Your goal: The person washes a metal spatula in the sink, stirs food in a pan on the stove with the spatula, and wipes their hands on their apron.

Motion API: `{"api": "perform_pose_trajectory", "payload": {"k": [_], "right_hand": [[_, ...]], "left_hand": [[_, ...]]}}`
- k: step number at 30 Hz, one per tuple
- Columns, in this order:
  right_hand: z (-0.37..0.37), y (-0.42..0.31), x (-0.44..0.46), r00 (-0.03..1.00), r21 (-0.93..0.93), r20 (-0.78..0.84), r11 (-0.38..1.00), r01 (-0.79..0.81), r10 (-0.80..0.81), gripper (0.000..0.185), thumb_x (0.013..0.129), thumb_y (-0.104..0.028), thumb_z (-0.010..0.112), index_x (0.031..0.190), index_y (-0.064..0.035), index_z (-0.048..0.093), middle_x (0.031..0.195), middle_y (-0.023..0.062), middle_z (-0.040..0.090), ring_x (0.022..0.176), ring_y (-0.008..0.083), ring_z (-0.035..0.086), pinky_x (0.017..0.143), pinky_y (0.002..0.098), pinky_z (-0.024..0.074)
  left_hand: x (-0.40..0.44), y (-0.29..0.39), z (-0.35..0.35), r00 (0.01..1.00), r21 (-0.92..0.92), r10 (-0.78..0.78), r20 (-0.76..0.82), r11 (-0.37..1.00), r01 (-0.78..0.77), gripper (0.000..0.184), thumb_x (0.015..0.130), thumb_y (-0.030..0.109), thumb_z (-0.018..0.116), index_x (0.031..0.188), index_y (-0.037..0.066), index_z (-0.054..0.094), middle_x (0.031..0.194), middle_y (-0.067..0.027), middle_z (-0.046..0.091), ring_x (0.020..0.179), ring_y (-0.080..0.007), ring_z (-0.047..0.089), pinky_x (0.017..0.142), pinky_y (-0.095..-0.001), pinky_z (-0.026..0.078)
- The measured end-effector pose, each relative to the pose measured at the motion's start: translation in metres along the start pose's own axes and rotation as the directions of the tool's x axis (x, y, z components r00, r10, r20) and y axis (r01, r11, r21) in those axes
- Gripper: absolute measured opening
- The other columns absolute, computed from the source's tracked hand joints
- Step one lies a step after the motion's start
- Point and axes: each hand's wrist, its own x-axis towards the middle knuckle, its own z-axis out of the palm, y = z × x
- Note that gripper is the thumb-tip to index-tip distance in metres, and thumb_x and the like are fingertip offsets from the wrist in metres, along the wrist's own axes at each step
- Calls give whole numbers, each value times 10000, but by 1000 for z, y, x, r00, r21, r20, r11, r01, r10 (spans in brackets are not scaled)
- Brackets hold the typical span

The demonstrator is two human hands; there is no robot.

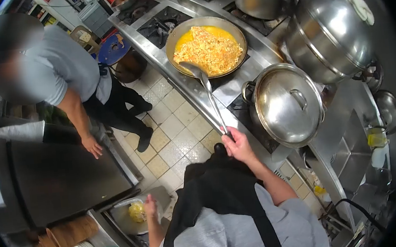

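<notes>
My right hand (237, 144) is closed around the handle of a long metal serving spoon (211, 98). The spoon's bowl rests at the near left rim of a wide pan (244, 54). Inside the pan, a heap of crumbly, scrambled-looking orange and yellow food (210, 53) lies in yellow liquid. My left hand (150, 207) hangs low at my side, beside a lined bin (120, 212) with yellowish scraps in it. Its fingers are small and blurred, so their state is unclear.
A lidded pot (289, 105) stands right of the pan, with a large domed steel pot (327, 35) behind it. A sink (353, 156) lies at the far right. Another person (78, 63) stands to the left, one hand over a dark steel counter (68, 160). The floor is tiled.
</notes>
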Motion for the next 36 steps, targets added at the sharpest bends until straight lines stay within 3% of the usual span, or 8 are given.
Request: {"api": "perform_pose_trajectory", "payload": {"k": [8,12,16,20,21,28,32,36], "right_hand": [[10,-23,56,983,-67,-123,987,-146,137,336,1059,-209,539,1351,-43,543,747,-13,532,489,51,452,450,219,383],[21,-52,56,941,-161,-197,937,-309,276,348,1085,-280,477,1355,-72,549,751,-11,530,481,58,443,452,212,376],[51,-76,62,911,-264,-290,891,-369,292,342,1083,-291,480,1334,-70,553,733,-15,511,492,62,434,460,219,383],[76,-65,98,922,-445,-334,829,-339,197,395,1047,-297,527,1329,-21,550,757,12,570,580,111,521,536,280,435],[72,-50,112,933,-568,-333,760,-316,139,405,1040,-283,529,1330,-1,542,765,23,583,615,130,536,569,297,449],[146,-78,177,868,-194,-435,916,-350,239,320,1074,-253,492,1283,-17,549,733,-9,485,483,77,427,455,253,365],[154,-100,158,882,-105,-386,937,-333,270,337,1077,-254,489,1313,-19,545,733,-12,476,479,79,421,452,251,357],[154,-112,124,891,-223,-408,925,-307,198,374,1078,-257,491,1355,-8,529,746,-14,495,484,65,415,456,236,358]], "left_hand": [[38,-5,6,955,230,142,261,951,-205,537,1003,523,584,1167,18,670,931,-13,641,820,-123,589,725,-296,483],[76,28,5,967,381,91,238,907,-180,535,987,550,594,1089,32,683,854,-9,631,756,-126,580,673,-303,478],[151,49,-34,942,327,110,316,920,-217,545,969,581,601,1015,45,690,796,-10,629,694,-133,573,606,-312,470],[230,73,-73,982,5,-17,186,1000,16,573,956,604,598,1001,39,682,802,-20,639,665,-134,578,541,-311,447],[231,109,-80,979,173,-128,161,980,100,574,957,593,597,988,25,675,785,-26,617,648,-130,564,539,-310,446],[272,226,-102,954,93,172,245,975,-200,465,1037,475,535,989,26,646,785,13,564,661,-98,482,569,-275,391],[261,240,-102,959,61,201,198,974,-217,444,1048,461,520,938,47,636,764,29,532,651,-96,444,556,-276,354],[257,211,-102,985,170,-11,174,985,-19,424,1030,470,545,1032,57,642,704,33,521,618,-96,464,523,-278,371]]}}
